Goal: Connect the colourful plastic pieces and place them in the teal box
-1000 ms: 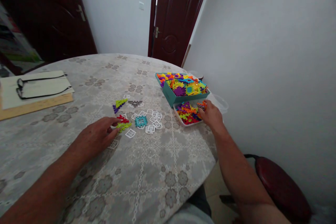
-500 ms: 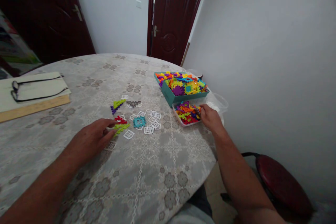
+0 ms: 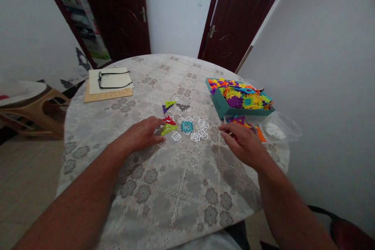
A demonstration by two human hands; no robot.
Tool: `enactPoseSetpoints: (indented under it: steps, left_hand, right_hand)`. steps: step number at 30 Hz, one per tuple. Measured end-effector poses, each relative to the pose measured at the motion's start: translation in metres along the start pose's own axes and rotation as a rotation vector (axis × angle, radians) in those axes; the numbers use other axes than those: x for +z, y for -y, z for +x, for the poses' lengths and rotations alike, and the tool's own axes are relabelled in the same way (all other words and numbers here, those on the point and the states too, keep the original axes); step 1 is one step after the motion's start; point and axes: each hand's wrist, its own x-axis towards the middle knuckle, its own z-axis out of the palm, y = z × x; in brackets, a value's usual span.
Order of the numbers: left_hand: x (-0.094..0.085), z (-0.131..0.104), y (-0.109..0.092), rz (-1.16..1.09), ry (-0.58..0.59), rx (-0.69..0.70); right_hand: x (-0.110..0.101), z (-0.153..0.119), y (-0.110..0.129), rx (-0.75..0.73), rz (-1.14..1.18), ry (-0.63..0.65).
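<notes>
I have the left hand [image 3: 145, 134] low over the patterned tablecloth [image 3: 181, 179], thumb and forefinger well parted, the fingertips right by a red piece [image 3: 169, 120] and a lime-green piece [image 3: 169, 129] that both lie on the cloth; I see nothing pinched there. My right hand [image 3: 244, 140] hovers in front of the plastic tub [image 3: 225, 117] of coloured pieces and hides much of it. Its thumb and forefinger tips stand a little apart with nothing visible between them — whether the curled fingers behind hide a piece, I cannot tell.

Between the hands I see a teal square piece [image 3: 183, 127], with white window pieces [image 3: 202, 125] scattered around it, most of them to its right. Just beyond the red piece lie a purple piece [image 3: 164, 110] and another lime one [image 3: 169, 104], and a dark triangular piece [image 3: 183, 107] sits to their right.

Behind the tub stands the teal box [image 3: 243, 112], heaped with bright pieces. Far off on the left, black-framed glasses [image 3: 115, 87] rest on pale paper [image 3: 94, 82] — well apart from both hands
</notes>
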Motion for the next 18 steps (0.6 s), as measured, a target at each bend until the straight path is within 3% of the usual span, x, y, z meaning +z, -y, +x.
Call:
enactPoseSetpoints:
  steps: [3,6,10,13,18]
  left_hand:
    - [0.002,-0.002,-0.002,0.032,0.021,0.02]
    - [0.001,-0.003,-0.009,0.068,0.024,-0.002]
    - [0.004,-0.001,-0.017,0.049,-0.036,-0.034]
    - [0.01,0.003,-0.021,0.052,-0.088,-0.096]
    - [0.015,0.005,-0.026,0.045,-0.093,-0.104]
  right_hand:
    - [0.026,0.028,0.017,-0.097,0.058,0.164]
    - [0.061,0.058,0.018,-0.134,-0.023,0.215]
    - [0.1,0.088,0.012,-0.07,-0.175,0.259]
    - [0.114,0.097,0.008,-0.026,-0.155,0.276]
    - [0.118,0.09,0.006,-0.076,0.087,0.182]
